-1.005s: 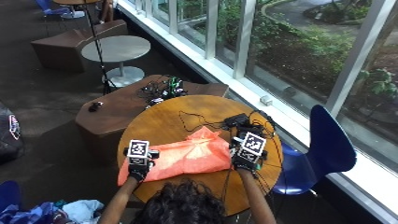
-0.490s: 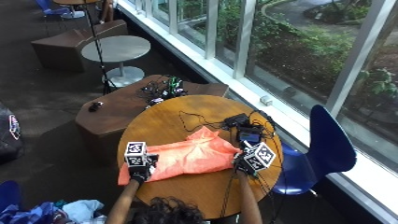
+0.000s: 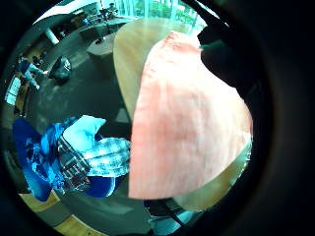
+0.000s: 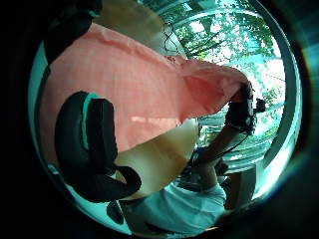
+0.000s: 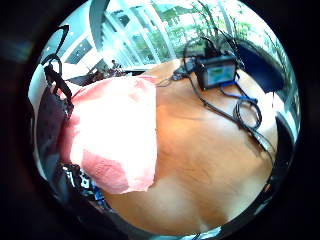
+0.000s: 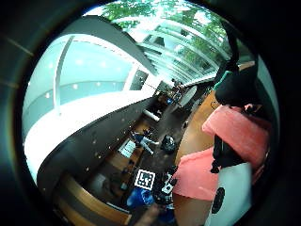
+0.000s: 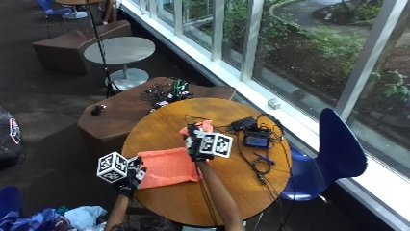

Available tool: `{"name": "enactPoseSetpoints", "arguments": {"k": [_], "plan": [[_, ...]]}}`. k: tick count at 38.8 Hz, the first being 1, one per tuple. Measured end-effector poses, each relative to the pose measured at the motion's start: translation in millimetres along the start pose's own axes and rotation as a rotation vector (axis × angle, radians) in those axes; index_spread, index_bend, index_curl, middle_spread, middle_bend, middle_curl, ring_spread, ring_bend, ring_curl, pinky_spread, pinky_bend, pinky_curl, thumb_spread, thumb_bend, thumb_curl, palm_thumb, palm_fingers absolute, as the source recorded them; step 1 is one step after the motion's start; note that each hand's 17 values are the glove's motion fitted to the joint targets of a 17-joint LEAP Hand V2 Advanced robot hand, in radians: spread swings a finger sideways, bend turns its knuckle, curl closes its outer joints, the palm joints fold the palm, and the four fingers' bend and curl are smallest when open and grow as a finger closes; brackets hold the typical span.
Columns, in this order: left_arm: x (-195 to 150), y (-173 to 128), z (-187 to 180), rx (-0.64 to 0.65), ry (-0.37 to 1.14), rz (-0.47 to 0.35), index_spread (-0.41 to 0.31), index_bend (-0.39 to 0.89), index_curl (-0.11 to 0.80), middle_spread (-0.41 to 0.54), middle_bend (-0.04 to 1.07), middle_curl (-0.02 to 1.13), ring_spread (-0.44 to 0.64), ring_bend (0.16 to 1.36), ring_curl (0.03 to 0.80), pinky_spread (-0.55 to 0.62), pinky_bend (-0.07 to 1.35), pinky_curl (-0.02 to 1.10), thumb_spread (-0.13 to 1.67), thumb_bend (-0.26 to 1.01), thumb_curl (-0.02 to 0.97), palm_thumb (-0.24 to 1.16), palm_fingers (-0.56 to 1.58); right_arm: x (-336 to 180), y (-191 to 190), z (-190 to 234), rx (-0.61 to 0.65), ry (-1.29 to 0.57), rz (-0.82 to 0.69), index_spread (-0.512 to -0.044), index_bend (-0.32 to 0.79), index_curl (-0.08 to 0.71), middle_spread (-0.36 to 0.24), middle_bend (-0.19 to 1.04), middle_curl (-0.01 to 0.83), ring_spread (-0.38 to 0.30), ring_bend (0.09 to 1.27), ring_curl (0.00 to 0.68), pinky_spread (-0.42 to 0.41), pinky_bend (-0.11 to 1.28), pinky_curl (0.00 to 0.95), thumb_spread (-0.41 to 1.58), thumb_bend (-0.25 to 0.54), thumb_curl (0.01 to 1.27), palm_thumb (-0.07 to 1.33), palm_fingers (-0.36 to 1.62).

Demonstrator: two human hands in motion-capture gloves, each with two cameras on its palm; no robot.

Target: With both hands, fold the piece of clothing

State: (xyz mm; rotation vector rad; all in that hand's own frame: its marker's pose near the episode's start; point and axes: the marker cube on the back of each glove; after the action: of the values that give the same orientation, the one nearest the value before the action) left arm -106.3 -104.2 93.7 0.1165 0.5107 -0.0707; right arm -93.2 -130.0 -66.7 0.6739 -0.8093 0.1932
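Both hands gripping orange garment: right hand now carrying its edge leftward across desk, left hand anchoring lower-left corner; fold progressing.

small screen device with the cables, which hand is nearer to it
Right. The right hand holds the orange cloth up near the table's middle, just beside the device. The left hand grips the cloth at the table's near edge, far across from it.

Orange garment on the round wooden counter

It lies spread at the counter's near-left edge, its left end reaching that rim, while its far right corner is lifted and drawn over toward the counter's middle.
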Motion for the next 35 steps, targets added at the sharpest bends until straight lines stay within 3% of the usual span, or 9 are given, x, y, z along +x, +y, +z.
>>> {"name": "enactPoseSetpoints", "arguments": {"k": [7, 16, 20, 24, 29, 32, 34, 35], "plan": [[-30.2, 45.9, -40.6, 0.064, 0.001, -0.089, -0.136, 0.13, 0.370, -0.080, 0.18, 0.37, 0.11, 0.48, 0.337, 0.21, 0.36, 0.41, 1.44, 0.05, 0.248, 0.31, 0.50, -97.8, 41.8, 104.5, -0.144, 0.094, -0.343, -0.314, 0.14, 0.308, -0.283, 0.19, 0.436, -0.283, 0.65, 0.438, -0.368, 0.60, 0.368, 0.51, -0.024, 0.59, 1.02, 1.20], [-85.8, 91.9, -62.1, 0.125, 0.090, -0.222, -0.123, 0.16, 0.367, -0.081, 0.17, 0.37, 0.10, 0.48, 0.336, 0.20, 0.36, 0.42, 1.44, 0.07, 0.271, 0.38, 0.50, -123.4, 127.3, 212.9, -0.331, 0.365, -0.594, -0.322, 0.13, 0.318, -0.297, 0.18, 0.431, -0.290, 0.64, 0.438, -0.377, 0.60, 0.368, 0.48, -0.047, 0.61, 0.98, 1.20], [-102.9, 103.9, -62.7, 0.145, 0.087, -0.264, -0.100, 0.18, 0.374, -0.080, 0.16, 0.37, 0.10, 0.47, 0.332, 0.19, 0.35, 0.41, 1.45, 0.09, 0.284, 0.43, 0.51, -120.7, 158.6, 226.2, -0.352, 0.501, -0.663, -0.328, 0.13, 0.316, -0.289, 0.18, 0.433, -0.295, 0.63, 0.438, -0.378, 0.60, 0.369, 0.48, -0.042, 0.62, 0.96, 1.20], [-106.4, 107.0, -60.9, 0.152, 0.095, -0.281, -0.058, 0.20, 0.393, -0.071, 0.15, 0.36, 0.10, 0.46, 0.329, 0.19, 0.34, 0.41, 1.45, 0.12, 0.310, 0.51, 0.53, -130.3, 168.6, 228.7, -0.321, 0.487, -0.708, -0.329, 0.12, 0.315, -0.286, 0.18, 0.430, -0.298, 0.63, 0.439, -0.386, 0.61, 0.370, 0.48, -0.035, 0.63, 0.96, 1.19], [-98.9, 102.4, -57.7, 0.153, 0.080, -0.270, -0.025, 0.21, 0.409, -0.067, 0.15, 0.35, 0.10, 0.44, 0.326, 0.19, 0.33, 0.41, 1.46, 0.14, 0.330, 0.56, 0.54, -117.8, 175.5, 227.5, -0.467, 0.456, -0.750, -0.331, 0.11, 0.310, -0.295, 0.16, 0.423, -0.301, 0.64, 0.443, -0.389, 0.62, 0.373, 0.49, -0.032, 0.64, 0.96, 1.18], [-90.9, 96.5, -57.4, 0.152, 0.052, -0.245, -0.015, 0.20, 0.416, -0.066, 0.15, 0.34, 0.10, 0.44, 0.325, 0.19, 0.32, 0.41, 1.45, 0.14, 0.337, 0.57, 0.55, -112.2, 165.8, 220.7, -0.488, 0.404, -0.787, -0.339, 0.05, 0.279, -0.291, 0.12, 0.399, -0.315, 0.66, 0.443, -0.386, 0.69, 0.390, 0.63, -0.065, 0.61, 0.87, 1.10], [-81.9, 91.5, -59.0, 0.153, 0.027, -0.219, -0.025, 0.18, 0.417, -0.072, 0.15, 0.34, 0.10, 0.45, 0.327, 0.19, 0.32, 0.41, 1.45, 0.13, 0.335, 0.56, 0.55, -106.7, 156.6, 205.4, -0.508, 0.390, -0.810, -0.343, 0.04, 0.263, -0.283, 0.10, 0.383, -0.327, 0.62, 0.425, -0.369, 0.73, 0.398, 0.77, -0.122, 0.56, 0.71, 1.00], [-76.8, 89.0, -60.2, 0.153, 0.014, -0.205, -0.030, 0.18, 0.417, -0.072, 0.16, 0.34, 0.10, 0.45, 0.328, 0.19, 0.32, 0.41, 1.45, 0.12, 0.334, 0.55, 0.55, -103.1, 152.6, 194.9, -0.527, 0.395, -0.816, -0.344, 0.05, 0.262, -0.282, 0.11, 0.380, -0.328, 0.62, 0.431, -0.366, 0.74, 0.405, 0.81, -0.103, 0.55, 0.68, 0.99]]}}
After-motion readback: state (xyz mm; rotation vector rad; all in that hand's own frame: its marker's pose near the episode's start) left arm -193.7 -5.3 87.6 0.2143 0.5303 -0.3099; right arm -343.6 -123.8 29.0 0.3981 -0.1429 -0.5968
